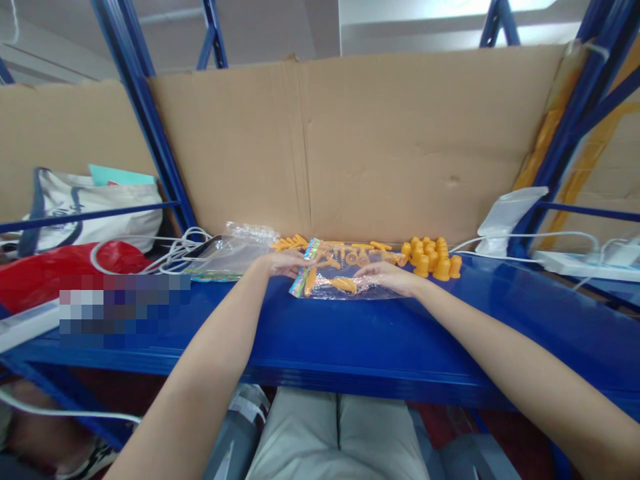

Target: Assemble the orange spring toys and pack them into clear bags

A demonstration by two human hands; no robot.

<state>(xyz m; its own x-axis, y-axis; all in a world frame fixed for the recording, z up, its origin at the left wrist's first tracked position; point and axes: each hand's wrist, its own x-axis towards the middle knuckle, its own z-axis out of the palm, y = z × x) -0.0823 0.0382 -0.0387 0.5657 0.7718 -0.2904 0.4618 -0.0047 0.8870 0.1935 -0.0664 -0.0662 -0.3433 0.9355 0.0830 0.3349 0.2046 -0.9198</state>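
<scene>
A clear plastic bag [380,292] with a colourful printed header [299,283] lies on the blue shelf in front of me. Orange plastic pieces [345,285] show inside it, their exact kind too small to make out. My left hand [286,263] is closed at the header end, its fingertips on the bag's edge. At the other end, my right hand [383,277] pinches the film, with its fingertips partly hidden by glare. Behind the bag lie rows of small orange plastic parts [350,253]. Several orange cup-shaped pieces [431,259] stand grouped right of my right hand.
Flat clear bags [230,257] lie left of my left hand, beside white cables [175,253]. A cardboard panel [380,147] backs the blue shelf [350,340]. At the left are a red bag [75,270] and a cloth tote [100,217]; a power strip [585,262] lies at right.
</scene>
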